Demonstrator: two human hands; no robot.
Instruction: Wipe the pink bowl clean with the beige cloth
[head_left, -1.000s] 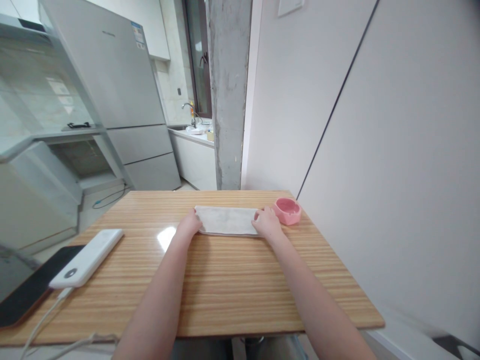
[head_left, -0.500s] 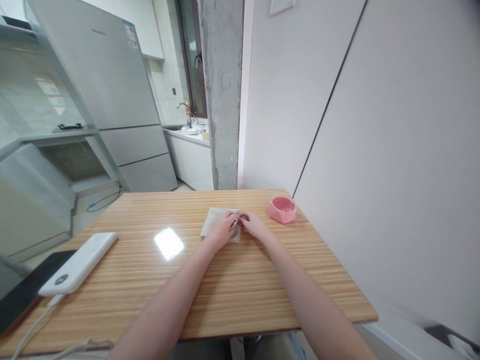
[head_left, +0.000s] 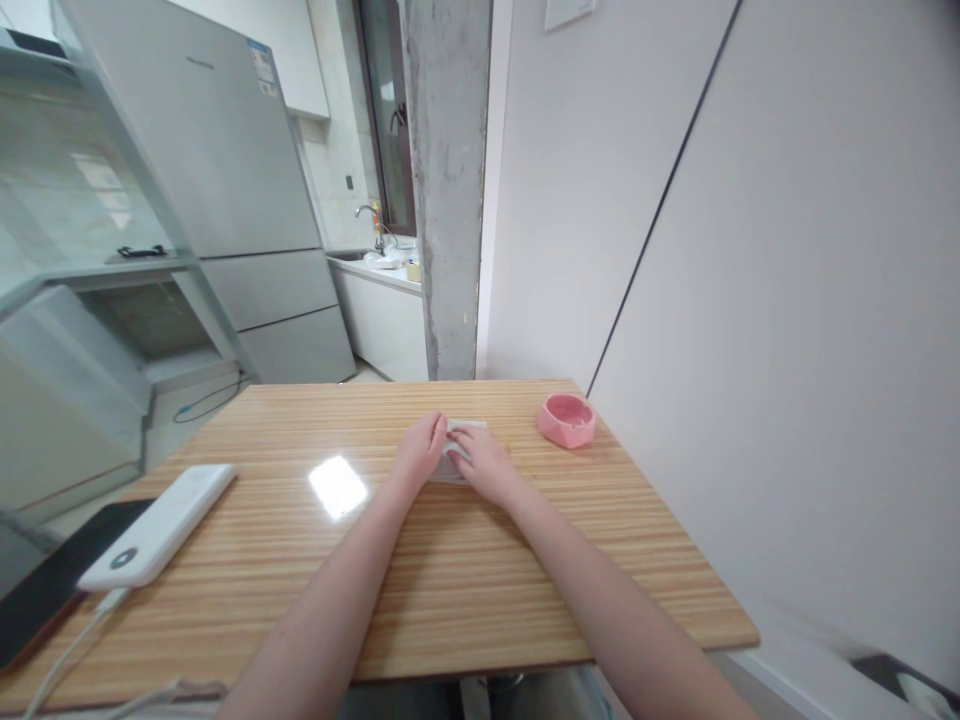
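A small, pale grey folded cloth [head_left: 451, 474] lies on the wooden table, partly covered by both hands. At its left edge is my left hand [head_left: 420, 450], with the fingers pressed together on the cloth. My right hand [head_left: 481, 462] rests over the cloth's right part, its fingers stretched leftward and the thumb apart from them. Fingertips of the two hands nearly meet above the cloth. Whether the material is fabric or thick paper is hard to make out.
A pink angular bowl [head_left: 567, 421] stands at the table's [head_left: 600, 560] back right, near the white wall. On the left lie a white power bank [head_left: 161, 530] with a cable [head_left: 75, 645] and a dark flat object [head_left: 45, 590]. A fridge and sink are beyond.
My left hand has shifted left to the cloth's left edge, and my right hand has moved left onto the cloth. The cloth's visible outline is narrower, its left part now folded in or covered.
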